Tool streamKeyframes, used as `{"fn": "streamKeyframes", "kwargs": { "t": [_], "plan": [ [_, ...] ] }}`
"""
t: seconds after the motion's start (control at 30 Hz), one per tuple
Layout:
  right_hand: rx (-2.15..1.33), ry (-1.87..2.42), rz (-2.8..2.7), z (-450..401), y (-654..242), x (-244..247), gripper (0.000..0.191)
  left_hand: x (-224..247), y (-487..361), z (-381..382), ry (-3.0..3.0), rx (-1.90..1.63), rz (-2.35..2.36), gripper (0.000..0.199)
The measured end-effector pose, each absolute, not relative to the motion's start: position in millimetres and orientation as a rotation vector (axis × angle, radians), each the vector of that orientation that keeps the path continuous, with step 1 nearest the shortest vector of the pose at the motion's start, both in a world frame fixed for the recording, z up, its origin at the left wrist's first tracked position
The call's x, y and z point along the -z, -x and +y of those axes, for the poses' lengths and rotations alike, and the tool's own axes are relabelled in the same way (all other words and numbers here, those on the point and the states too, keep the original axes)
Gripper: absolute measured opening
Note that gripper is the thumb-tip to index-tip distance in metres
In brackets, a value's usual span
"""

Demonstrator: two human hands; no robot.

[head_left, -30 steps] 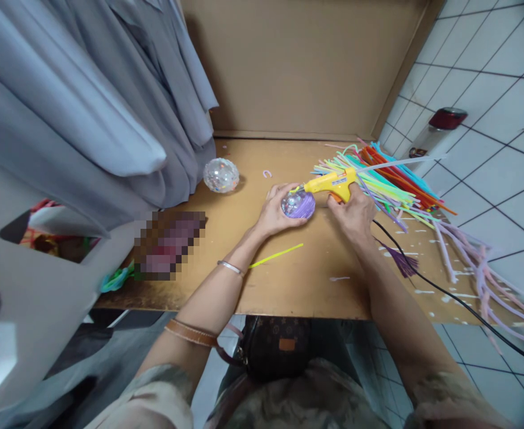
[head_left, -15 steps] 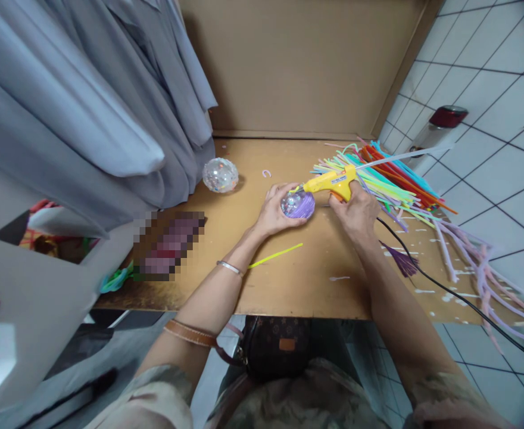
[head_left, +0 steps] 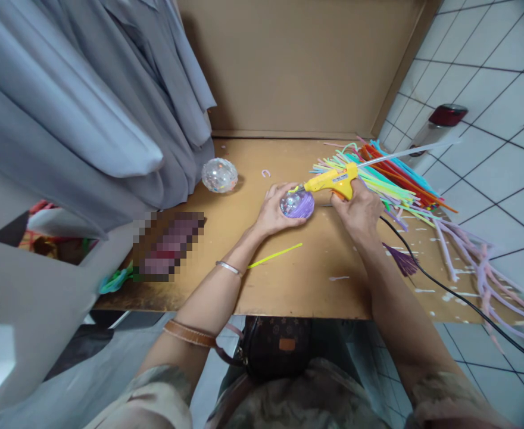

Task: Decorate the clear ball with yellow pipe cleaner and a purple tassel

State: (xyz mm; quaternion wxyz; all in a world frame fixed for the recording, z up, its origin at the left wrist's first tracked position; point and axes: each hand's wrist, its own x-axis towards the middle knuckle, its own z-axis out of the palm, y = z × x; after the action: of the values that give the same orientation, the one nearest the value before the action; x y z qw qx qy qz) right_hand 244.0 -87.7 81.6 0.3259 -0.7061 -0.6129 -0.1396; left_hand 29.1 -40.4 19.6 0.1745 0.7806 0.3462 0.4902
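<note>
My left hand (head_left: 274, 213) is wrapped round a small clear ball (head_left: 304, 205) whose right part is covered in purple strands. A bit of yellow strand shows on its top, by the nozzle. My right hand (head_left: 361, 208) grips a yellow glue gun (head_left: 333, 180) with a long clear glue stick out of its back. The gun's nozzle points left and meets or nearly meets the ball's top; actual contact is too small to tell. A yellow strip (head_left: 275, 256) lies on the table near my left wrist. Another clear ball (head_left: 220, 175) sits further back on the left.
Colourful fuzzy stems (head_left: 391, 179) are heaped at the table's back right, with lilac ones (head_left: 483, 268) trailing off the edge. A black cable (head_left: 445, 288) crosses the right side near a purple bundle (head_left: 402, 260). Grey cloth (head_left: 172, 101) hangs at the left. A bag (head_left: 280, 351) is below the table edge.
The glue gun and my right hand have shifted very slightly to the right. My left hand and the ball are almost unmoved.
</note>
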Motion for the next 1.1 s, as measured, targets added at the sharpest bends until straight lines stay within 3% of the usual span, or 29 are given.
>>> {"fn": "streamKeyframes", "kwargs": {
  "t": [1.1],
  "plan": [
    [0.268, 1.871, -1.565, -87.6, -242.8, -85.4, 0.030, -13.9, -28.8, -35.9, -2.233, -1.435, 0.923, 0.089]
  ]
}}
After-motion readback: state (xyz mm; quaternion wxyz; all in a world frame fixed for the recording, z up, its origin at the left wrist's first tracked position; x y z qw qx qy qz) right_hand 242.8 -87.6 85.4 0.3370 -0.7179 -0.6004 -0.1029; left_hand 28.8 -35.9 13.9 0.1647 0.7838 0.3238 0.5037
